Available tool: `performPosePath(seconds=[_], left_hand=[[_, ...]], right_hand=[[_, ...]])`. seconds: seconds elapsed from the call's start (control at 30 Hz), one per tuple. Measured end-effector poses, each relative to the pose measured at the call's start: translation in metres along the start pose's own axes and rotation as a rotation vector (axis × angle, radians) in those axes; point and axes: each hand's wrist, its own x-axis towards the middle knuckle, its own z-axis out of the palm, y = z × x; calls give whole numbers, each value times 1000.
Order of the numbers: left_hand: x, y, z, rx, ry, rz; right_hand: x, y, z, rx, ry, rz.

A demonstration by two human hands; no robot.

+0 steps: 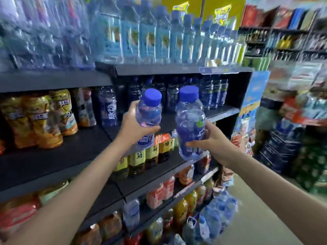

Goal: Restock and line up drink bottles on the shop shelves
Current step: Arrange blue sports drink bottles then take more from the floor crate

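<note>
My left hand [131, 123] grips a clear bottle with a blue cap and blue label [149, 112], held upright in front of the middle shelf [223, 112]. My right hand [211, 139] grips a second, larger-looking blue-capped bottle [190, 124] just to the right of the first, also upright. Both bottles hang in the air before the shelf, where a row of matching blue bottles [210, 92] stands at the back right and one more [108, 106] at the left.
Orange drink bottles [40, 117] fill the left of the same shelf. Light-blue water bottles [159, 38] line the shelf above. Tea bottles [150, 152] and orange and red drinks sit on lower shelves. A shrink-wrapped pack of bottles [217, 209] stands on the aisle floor.
</note>
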Motion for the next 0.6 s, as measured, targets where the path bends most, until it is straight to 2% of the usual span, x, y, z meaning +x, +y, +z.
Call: performPosePath(seconds=[0.1,0.3,0.43,0.6], left_hand=[[49,-24,20,47,46,-17],[102,-66,58,-76,311,-332],[132,-86,73,-5,347,-324],[145,-104,93,171,418,-360]], right_hand=[[54,8,-24,-22,-11,-28],[148,44,-38,31,-1,-47],[209,74,-39,64,-5,-33],[287,118,-34,21,-56,97]])
